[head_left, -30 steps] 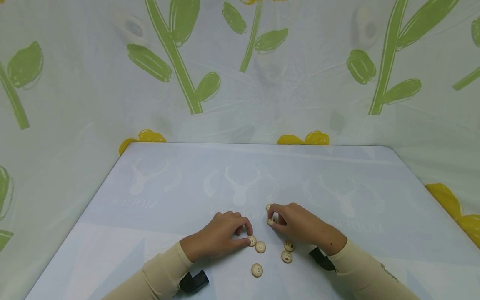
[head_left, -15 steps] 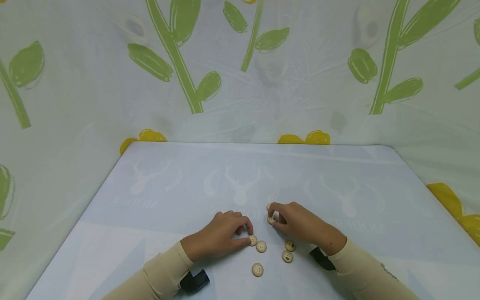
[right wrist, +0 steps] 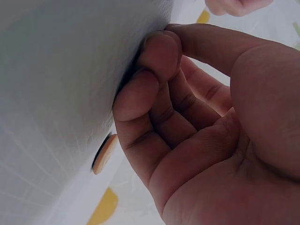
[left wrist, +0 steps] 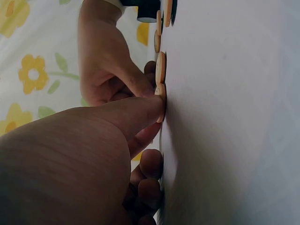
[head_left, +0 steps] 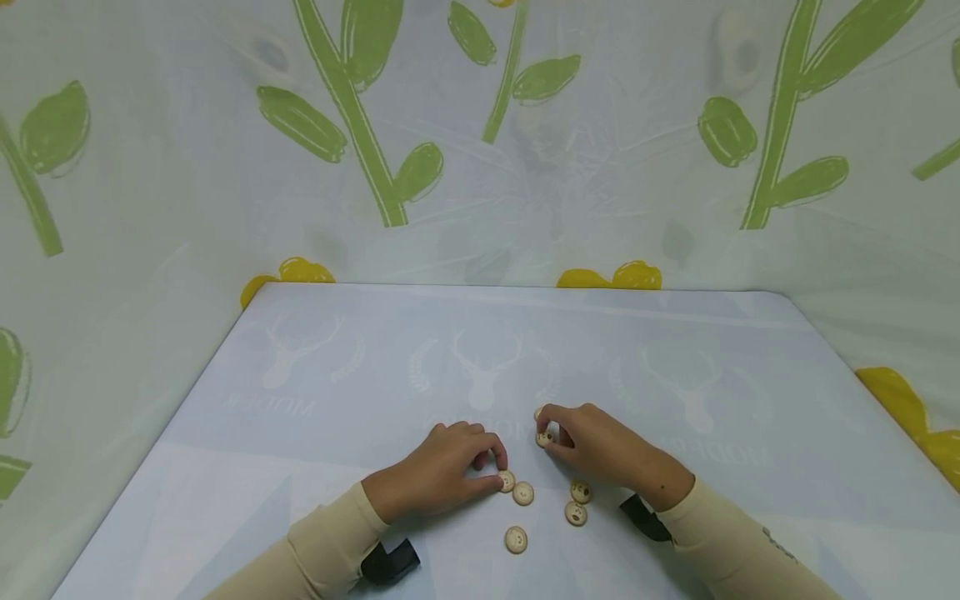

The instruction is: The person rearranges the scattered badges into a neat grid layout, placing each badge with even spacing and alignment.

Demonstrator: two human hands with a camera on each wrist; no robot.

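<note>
My left hand (head_left: 442, 471) pinches a small round wooden button (head_left: 507, 482) between thumb and index finger, flat on the table. In the left wrist view the thumb lies over that button's edge (left wrist: 160, 108). A second wooden button (head_left: 523, 493) lies right beside it. Higher up the table, my right hand (head_left: 600, 442) pinches another wooden button (head_left: 544, 438) with thumb and index finger. Just beyond its fingertips lies one more button (head_left: 537, 413), partly covered by the index finger. The curled fingers hide the right hand's button in the right wrist view.
Two buttons with dark markings, an upper one (head_left: 581, 492) and a lower one (head_left: 576, 513), touch or nearly touch below the right hand. A single button (head_left: 516, 540) lies closer to the person. The pale table (head_left: 337, 358) ends at a leaf-patterned curtain (head_left: 480, 200).
</note>
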